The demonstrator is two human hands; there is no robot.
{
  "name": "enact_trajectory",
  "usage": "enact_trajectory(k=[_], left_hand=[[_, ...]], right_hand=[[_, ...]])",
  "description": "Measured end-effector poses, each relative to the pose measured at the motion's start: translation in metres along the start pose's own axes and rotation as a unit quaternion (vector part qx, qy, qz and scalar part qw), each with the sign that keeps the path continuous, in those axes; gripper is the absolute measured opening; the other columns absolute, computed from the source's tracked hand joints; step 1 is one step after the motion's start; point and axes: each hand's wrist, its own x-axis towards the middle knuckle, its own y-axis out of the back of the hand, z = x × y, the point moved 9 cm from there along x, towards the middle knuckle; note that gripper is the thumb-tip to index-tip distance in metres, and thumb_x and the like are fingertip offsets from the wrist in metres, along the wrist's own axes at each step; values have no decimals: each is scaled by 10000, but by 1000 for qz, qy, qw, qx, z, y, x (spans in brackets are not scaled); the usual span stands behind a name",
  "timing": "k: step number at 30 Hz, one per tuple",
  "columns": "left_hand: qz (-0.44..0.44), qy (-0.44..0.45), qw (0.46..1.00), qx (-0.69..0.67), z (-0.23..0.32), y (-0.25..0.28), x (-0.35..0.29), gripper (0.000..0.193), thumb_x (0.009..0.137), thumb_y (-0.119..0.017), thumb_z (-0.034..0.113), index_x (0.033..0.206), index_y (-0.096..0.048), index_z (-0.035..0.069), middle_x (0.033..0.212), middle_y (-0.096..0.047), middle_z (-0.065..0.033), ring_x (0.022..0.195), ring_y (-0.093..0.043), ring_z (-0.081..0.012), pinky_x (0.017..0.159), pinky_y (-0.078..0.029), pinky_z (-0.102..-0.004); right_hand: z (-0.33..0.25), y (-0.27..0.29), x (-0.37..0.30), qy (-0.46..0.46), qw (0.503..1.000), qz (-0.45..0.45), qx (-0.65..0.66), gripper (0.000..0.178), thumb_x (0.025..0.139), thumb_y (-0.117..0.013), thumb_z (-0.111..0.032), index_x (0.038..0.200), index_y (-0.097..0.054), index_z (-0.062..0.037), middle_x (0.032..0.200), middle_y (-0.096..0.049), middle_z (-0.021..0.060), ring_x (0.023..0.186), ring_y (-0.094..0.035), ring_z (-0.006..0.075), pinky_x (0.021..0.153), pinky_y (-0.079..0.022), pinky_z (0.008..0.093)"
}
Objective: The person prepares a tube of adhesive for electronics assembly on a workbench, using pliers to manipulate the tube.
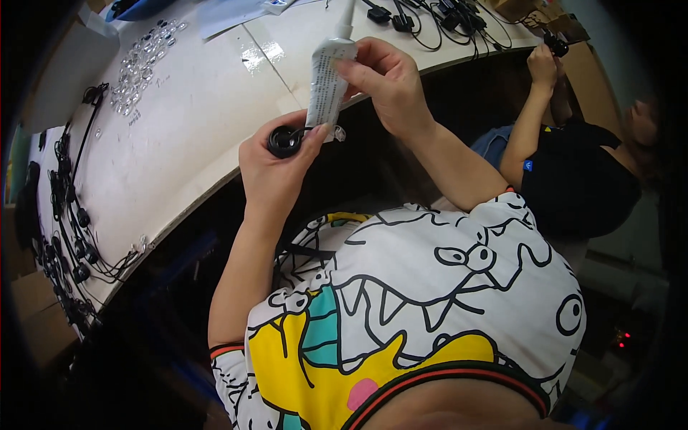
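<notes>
A white squeeze tube [326,93] with dark print stands nearly upright between my hands, its long pale nozzle pointing away from me. My right hand [394,89] is closed on the tube's upper part, thumb across its side. Lower down, my left hand [276,165] grips a black round part [284,142] with a hollow centre and a short black lead. The left fingertips lie at the tube's bottom end; whether they also pinch the tube, I cannot tell. A small clear piece [340,133] shows beside the left thumb tip.
Many clear round pieces [143,68] lie scattered on the white table [193,122]. Black cabled parts line its left edge [79,244], and more black cables [451,18] sit at the back right. A co-worker in black [573,179] sits at the right, holding a dark part.
</notes>
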Motion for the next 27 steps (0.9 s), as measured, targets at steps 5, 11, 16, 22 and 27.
enact_trajectory(k=[5,11,16,22,27], left_hand=[[8,6,995,-104,-12,2,5,226,739,-684,49,926,-616,-59,744,-617,-26,652,-538,-48,629,-439,-167],[-22,20,999,-30,-6,-17,9,251,768,-570,-7,1011,-584,-68,865,-634,-98,784,-578,-98,726,-447,-204],[-19,71,995,-63,-9,-7,3,299,771,-615,25,1053,-559,-55,842,-650,-106,772,-587,-86,654,-423,-158],[-16,99,994,-38,-19,5,-5,293,759,-636,57,1027,-572,-42,815,-648,-71,602,-488,-17,460,-284,-132],[-9,116,992,-41,-23,15,-7,304,748,-647,52,1032,-576,-31,805,-642,-63,633,-513,-34,496,-313,-132]], right_hand=[[21,-25,-10,-97,992,-78,8,277,746,-671,-70,996,-562,-18,857,-613,40,773,-586,98,734,-472,228],[39,26,-1,-119,991,3,69,155,757,-669,-96,885,-610,-31,771,-607,7,662,-509,53,576,-399,188],[35,111,17,-127,985,106,50,165,835,-597,-215,887,-598,-59,767,-590,-20,597,-460,47,550,-375,180],[14,175,27,-50,980,188,52,184,822,-606,-216,891,-596,-46,785,-616,9,636,-582,96,580,-491,233],[12,198,31,-72,974,215,-13,187,847,-576,-217,950,-580,-60,813,-609,-8,689,-579,85,633,-479,248]])
